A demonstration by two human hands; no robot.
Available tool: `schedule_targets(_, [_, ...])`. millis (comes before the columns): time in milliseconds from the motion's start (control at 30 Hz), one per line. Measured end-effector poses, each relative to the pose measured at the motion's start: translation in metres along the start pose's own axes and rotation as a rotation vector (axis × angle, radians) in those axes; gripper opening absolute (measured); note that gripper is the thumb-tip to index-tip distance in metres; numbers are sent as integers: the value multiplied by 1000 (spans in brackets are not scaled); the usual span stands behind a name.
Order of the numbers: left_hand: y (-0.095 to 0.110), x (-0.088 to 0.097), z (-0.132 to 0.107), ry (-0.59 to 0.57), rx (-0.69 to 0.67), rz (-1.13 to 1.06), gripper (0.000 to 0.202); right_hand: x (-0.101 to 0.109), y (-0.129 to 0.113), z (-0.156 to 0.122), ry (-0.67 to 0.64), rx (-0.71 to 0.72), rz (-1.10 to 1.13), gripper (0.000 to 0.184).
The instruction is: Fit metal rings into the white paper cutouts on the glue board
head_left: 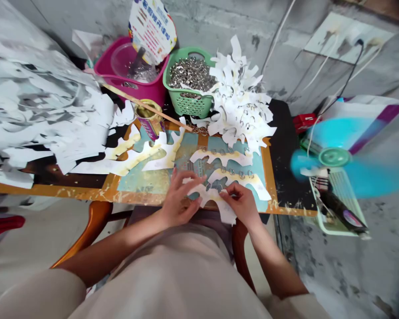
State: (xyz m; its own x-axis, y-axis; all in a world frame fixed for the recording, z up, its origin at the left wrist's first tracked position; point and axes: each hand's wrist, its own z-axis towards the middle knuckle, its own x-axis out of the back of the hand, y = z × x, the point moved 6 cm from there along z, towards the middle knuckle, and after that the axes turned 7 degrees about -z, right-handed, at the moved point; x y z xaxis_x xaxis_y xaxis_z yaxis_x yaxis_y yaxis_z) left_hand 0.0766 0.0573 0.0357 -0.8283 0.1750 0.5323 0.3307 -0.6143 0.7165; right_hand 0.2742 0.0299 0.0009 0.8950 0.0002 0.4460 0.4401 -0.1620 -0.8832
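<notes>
A white paper cutout (210,198) lies at the near edge of the table (86,191), its long axis running left to right. It is pressed flat by the left hand (180,198) with fingers spread, and seemingly pinched at its right end by the curled right hand (242,203). A ringed cutout (234,176) lies just beyond.

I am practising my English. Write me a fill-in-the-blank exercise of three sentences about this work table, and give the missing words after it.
1. The left hand presses and the right hand pinches a ____ paper cutout.
2. The green basket at the back of the table is full of metal ____.
3. The spinning fan on the person's right has ____ blades.

Missing words: white; rings; blue.
</notes>
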Motion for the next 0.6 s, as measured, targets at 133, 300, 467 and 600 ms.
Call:
schedule_targets(133, [11,3,36,-324,-61,-31,28,2,-32,-4,-111,32,125,33])
schedule_targets(300, [36,14,63,-529,-217,-324,37,2,-74,-4,-311,83,280,45])
schedule_targets(467, [55,37,63,-423,-157,-501,49,12,-117,-3,-357,280,54,52])
schedule_targets(600, [69,40,50,-411,-137,-543,52,-11,-126,-8,-364,431,261,63])
